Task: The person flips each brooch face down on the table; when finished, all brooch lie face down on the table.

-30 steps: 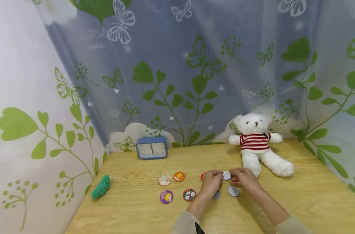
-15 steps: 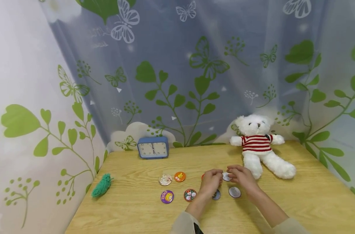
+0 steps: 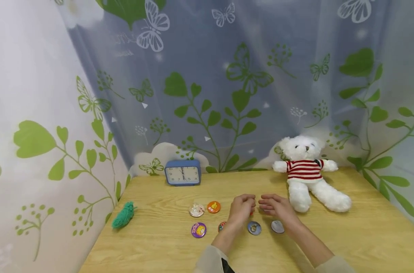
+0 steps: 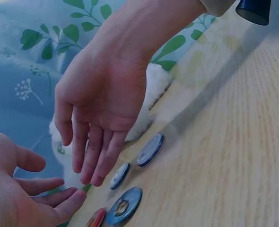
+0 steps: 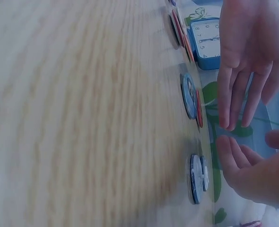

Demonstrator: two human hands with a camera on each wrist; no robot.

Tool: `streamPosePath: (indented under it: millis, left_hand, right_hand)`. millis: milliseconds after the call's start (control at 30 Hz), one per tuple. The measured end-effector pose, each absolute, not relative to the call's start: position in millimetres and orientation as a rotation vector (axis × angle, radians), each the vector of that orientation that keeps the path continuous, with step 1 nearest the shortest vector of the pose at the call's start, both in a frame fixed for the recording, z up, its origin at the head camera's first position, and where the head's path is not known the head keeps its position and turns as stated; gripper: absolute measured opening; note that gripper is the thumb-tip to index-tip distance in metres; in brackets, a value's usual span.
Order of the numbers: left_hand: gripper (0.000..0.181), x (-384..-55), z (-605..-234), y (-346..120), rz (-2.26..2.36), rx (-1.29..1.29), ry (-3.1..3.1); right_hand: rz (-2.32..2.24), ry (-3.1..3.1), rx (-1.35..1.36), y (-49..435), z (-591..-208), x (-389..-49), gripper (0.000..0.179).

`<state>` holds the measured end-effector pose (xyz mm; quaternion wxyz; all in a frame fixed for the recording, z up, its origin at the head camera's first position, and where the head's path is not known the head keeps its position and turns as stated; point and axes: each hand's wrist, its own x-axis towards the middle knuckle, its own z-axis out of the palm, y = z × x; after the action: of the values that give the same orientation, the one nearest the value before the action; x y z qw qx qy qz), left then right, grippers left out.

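My left hand (image 3: 241,209) and right hand (image 3: 278,210) hover above the table with palms facing each other, fingers relaxed, holding nothing. The left wrist view shows a narrow gap between the fingertips of the left hand (image 4: 26,189) and right hand (image 4: 106,90). Below them lie round pin badges: a blue badge (image 3: 254,228) with a picture, a grey-white badge (image 3: 277,226) partly covered by the right hand, and a red badge (image 3: 251,213) mostly behind the left fingers. A smaller-looking pale badge (image 4: 119,175) is hidden by the right hand in the head view.
Left of the hands lie a purple badge (image 3: 199,230), an orange badge (image 3: 213,207), a whitish badge (image 3: 196,209) and a dark patterned badge (image 3: 222,226). Green yarn (image 3: 124,215), a blue clock (image 3: 183,173) and a white teddy bear (image 3: 303,172) stand farther out on the wooden table (image 3: 152,242).
Both hands have left the pale badge where their fingertips were and shifted left, fingers loosening. The blue badge has come into full view. The head view has turned slightly left.
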<state>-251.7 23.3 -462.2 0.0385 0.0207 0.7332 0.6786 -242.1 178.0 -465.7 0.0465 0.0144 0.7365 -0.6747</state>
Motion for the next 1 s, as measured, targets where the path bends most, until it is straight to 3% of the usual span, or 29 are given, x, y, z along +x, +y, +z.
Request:
streamPosePath:
  millis: [1000]
  left_hand:
    - [0.037,-263,-465,-21,2.03,0.017,2.276]
  right_hand:
    - [-2.057,2.203,0.003,162,-475,-250,0.046]
